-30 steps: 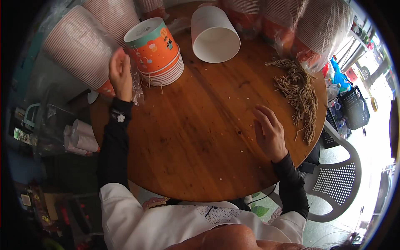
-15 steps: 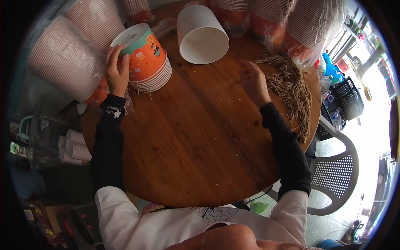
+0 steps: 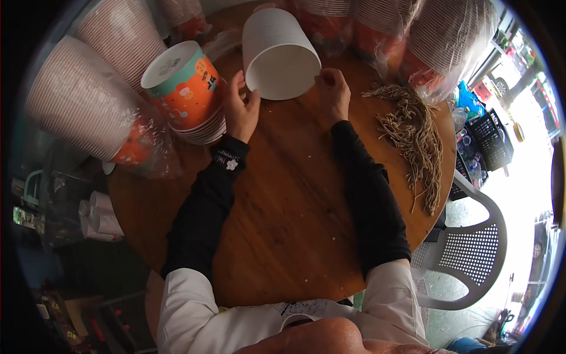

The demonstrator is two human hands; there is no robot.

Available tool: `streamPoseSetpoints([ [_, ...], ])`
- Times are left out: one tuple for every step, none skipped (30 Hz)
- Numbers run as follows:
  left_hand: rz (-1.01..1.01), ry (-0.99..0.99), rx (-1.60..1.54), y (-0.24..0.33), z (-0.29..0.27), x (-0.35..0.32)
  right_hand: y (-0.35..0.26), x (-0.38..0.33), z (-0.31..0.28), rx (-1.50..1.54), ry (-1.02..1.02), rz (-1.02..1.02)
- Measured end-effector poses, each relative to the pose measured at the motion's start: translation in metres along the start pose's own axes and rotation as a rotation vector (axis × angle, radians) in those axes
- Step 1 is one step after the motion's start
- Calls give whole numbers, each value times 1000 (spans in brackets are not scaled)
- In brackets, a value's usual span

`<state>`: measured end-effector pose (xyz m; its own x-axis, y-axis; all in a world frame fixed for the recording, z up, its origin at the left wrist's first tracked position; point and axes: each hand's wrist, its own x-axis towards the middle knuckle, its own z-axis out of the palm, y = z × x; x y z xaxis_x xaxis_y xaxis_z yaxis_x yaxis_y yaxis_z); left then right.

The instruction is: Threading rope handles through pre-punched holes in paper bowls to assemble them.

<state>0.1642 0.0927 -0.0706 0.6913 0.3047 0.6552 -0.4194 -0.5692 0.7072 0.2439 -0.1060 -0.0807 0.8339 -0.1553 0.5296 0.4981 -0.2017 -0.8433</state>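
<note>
A stack of white paper buckets lies on its side at the far middle of the round table, its open mouth facing me. My right hand pinches the right edge of that mouth with curled fingers. At the lower left of the mouth is my left hand, thumb and fingers apart, its thumb close to the rim. Just left of it stands an upside-down stack of orange and green printed paper buckets, partly hidden by the left fingers.
Tall plastic-wrapped bucket stacks crowd the left, and more wrapped stacks line the far right. A bundle of tan strings lies at the table's right edge. A grey plastic chair and black crates stand beyond.
My left hand has left the printed stack and moved right to the white one. My right hand has moved left onto the white rim. The printed stack sits slightly further left and nearer.
</note>
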Motion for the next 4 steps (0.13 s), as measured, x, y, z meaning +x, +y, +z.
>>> streamPoseSetpoints([
  [-92, 2, -74, -16, 2, 2, -2, 1, 1, -3, 1, 5],
  [-98, -8, -75, -24, 4, 3, -1, 2, 1, -25, -25, 22],
  [-139, -10, -118, -31, 6, 4, -1, 2, 2, -44, -52, 40],
  [-180, -13, -163, -35, 10, 4, 4, 1, -1, -51, -48, 49],
])
